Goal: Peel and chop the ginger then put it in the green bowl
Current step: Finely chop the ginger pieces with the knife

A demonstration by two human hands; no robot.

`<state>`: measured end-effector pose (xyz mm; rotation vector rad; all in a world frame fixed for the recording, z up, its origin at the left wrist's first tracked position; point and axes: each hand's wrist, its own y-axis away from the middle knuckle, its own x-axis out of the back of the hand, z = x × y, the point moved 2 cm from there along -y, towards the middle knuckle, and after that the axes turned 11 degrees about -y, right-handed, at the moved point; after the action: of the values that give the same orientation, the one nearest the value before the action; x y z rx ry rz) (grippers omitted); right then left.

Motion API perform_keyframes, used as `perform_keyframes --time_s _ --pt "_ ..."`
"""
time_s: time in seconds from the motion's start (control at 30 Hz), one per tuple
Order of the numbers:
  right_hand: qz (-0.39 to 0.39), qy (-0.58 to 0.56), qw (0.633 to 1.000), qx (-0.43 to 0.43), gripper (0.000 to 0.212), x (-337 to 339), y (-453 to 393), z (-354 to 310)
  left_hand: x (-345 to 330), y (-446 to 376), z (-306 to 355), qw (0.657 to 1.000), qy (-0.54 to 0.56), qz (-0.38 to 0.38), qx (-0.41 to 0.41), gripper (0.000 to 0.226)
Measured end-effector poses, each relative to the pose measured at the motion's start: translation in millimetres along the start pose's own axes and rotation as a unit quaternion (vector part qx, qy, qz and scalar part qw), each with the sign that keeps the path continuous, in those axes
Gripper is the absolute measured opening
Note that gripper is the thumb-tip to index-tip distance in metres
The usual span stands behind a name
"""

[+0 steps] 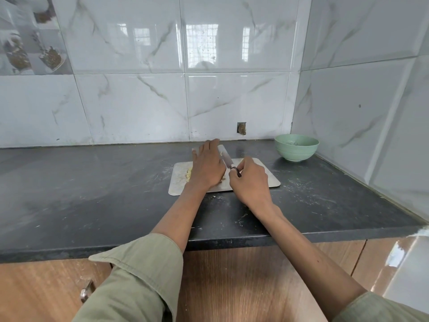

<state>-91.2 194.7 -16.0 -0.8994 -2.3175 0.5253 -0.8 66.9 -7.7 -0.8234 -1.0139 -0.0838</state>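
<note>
Dark tabletop (92,182): left hand (207,165) flat on the knife (226,159) blade, right hand (249,182) gripping the handle; rocking could scatter ginger (189,175) off the metal cutting board (267,175).

Bowl (296,147) sits right of and behind the board (267,180) on the counter (92,194).

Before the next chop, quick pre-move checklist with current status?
1. Right hand grips the knife handle: ok.
2. Left hand lies flat, fingers straight, over the blade: ok.
3. Ginger on the steel cutting board: ok, though mostly hidden under the left hand.
4. Ginger fully peeled: cannot tell.
5. Green bowl upright on the counter, right of the board: ok.
6. Board fully on the counter, away from the front edge: ok.
</note>
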Motion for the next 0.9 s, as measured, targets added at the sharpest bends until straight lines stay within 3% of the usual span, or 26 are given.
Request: perform_keyframes --time_s 0.17,0.3,0.4,0.53,0.67,0.83,0.9 --pt "-0.009 -0.016 1.000 0.006 0.013 -0.4 4.8 -5.7 -1.2 -4.1 -7.4 0.996 0.016 0.035 0.076 0.043" --pt "0.012 -0.028 1.000 0.002 0.015 1.6 6.9 -5.6 1.9 -1.7 -12.3 0.994 0.007 0.024 0.103 0.044" --pt "0.030 -0.028 0.999 -0.006 0.015 4.6 5.4 -3.4 3.2 -0.4 -11.1 0.996 0.008 0.011 0.093 0.048" --pt "0.029 -0.017 0.999 -0.003 0.015 6.3 -6.8 -0.3 2.8 0.1 -6.9 0.997 -0.015 0.032 0.067 0.019" --pt "0.028 -0.021 0.999 -0.010 0.023 10.9 -50.1 9.3 1.2 -1.7 -2.6 0.998 -0.046 0.025 0.025 0.030" --pt "0.033 -0.066 0.994 -0.075 0.037 28.4 -86.4 42.6 -3.0 -3.1 5.3 0.999 -0.048 -0.010 -0.023 0.017" --pt "0.033 -0.086 0.991 -0.101 0.039 31.6 -92.1 51.1 -3.2 -6.6 10.1 0.996 -0.080 0.015 -0.021 0.036"
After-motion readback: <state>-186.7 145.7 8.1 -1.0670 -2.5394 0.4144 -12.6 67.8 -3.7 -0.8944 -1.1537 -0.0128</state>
